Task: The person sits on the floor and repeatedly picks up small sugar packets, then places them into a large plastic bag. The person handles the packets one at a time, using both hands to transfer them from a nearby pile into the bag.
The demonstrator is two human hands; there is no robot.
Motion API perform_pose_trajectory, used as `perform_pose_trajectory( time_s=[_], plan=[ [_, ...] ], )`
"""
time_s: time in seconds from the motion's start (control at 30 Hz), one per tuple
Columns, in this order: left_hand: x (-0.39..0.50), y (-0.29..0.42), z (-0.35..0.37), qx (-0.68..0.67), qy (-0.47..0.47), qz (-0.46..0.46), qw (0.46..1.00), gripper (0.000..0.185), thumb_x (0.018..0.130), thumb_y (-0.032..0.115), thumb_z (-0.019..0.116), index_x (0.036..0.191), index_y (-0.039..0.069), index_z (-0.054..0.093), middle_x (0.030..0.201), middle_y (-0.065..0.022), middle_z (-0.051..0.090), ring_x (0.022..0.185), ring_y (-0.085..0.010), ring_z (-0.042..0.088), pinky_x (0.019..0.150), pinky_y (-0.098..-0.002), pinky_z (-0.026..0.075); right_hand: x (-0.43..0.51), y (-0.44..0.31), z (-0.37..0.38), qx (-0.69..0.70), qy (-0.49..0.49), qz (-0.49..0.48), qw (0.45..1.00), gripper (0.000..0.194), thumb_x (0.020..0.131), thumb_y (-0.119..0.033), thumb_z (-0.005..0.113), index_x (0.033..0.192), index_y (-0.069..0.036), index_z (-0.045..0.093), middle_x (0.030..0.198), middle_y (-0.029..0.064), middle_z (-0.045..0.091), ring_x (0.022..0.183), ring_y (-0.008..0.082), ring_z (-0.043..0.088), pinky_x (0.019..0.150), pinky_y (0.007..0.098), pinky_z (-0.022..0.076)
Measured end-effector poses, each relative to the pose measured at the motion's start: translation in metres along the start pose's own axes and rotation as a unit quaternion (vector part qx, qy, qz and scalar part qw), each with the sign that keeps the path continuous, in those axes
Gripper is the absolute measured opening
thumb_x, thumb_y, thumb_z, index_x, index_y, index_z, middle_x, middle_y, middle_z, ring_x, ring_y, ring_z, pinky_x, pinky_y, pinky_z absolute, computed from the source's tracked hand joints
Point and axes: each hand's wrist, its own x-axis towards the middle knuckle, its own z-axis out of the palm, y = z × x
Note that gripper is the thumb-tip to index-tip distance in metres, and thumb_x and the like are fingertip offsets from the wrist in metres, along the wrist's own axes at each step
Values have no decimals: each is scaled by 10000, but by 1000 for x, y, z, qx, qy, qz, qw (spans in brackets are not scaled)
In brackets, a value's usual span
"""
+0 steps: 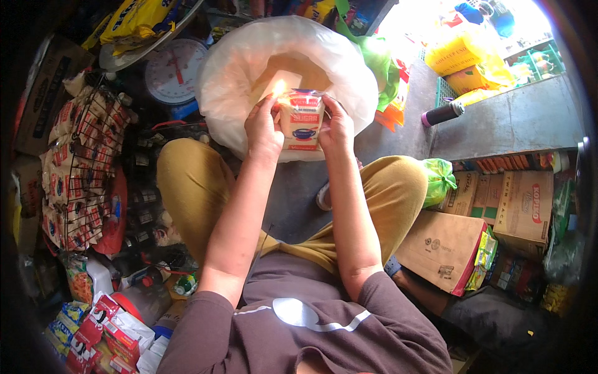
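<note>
In front of me, a clear plastic packet of sugar (301,122) with red and blue print is held upright by its sides. My left hand (264,125) pinches its left edge near the top, and my right hand (337,122) pinches the right edge. A small bright flame (280,87) burns at the packet's upper left corner; what feeds it is hidden. Behind the packet stands a big white plastic sack (233,79) with its rim rolled outward and tan contents (299,63) inside. A pale flat piece (288,79), unclear in kind, shows within the sack's mouth.
A dial scale (174,70) stands left of the sack. A wire basket (77,187) holds several filled sugar packets. Cardboard boxes (434,248) line the right side, near another person's arm (418,292). A black tumbler (441,114) lies by the grey ledge (509,124).
</note>
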Motion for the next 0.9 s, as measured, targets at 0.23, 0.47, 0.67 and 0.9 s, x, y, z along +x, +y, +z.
perform_pose_trajectory(
  time_s=[0.23,0.47,0.67,0.9],
  plan=[
    [13,21,-17,-3,-13,8,1000,211,834,98,624,1027,17,591,930,-57,603,850,-155,562,774,-284,487,-14,21,23,-39,-24,-11,999,194,796,-79,647,918,62,593,848,93,612,758,149,564,697,265,455],
    [10,36,-30,-7,-34,42,999,175,869,128,583,1023,44,574,955,-71,607,901,-177,574,823,-312,480,-12,40,31,-96,-25,-29,995,189,795,-89,664,907,43,587,819,81,601,722,145,541,667,269,454],
    [-7,52,-20,-19,45,41,998,218,866,149,600,1050,42,557,959,-74,610,887,-168,583,802,-304,487,-31,39,48,-131,-77,-32,988,205,798,-148,684,865,23,593,805,47,591,711,116,520,656,266,436],
    [-66,75,-16,94,-158,78,980,178,844,148,644,946,10,598,891,-77,624,808,-133,603,725,-256,494,-99,15,67,-241,-241,-36,939,201,864,-207,624,853,-10,588,799,50,598,697,110,570,622,242,469]
  ],
)
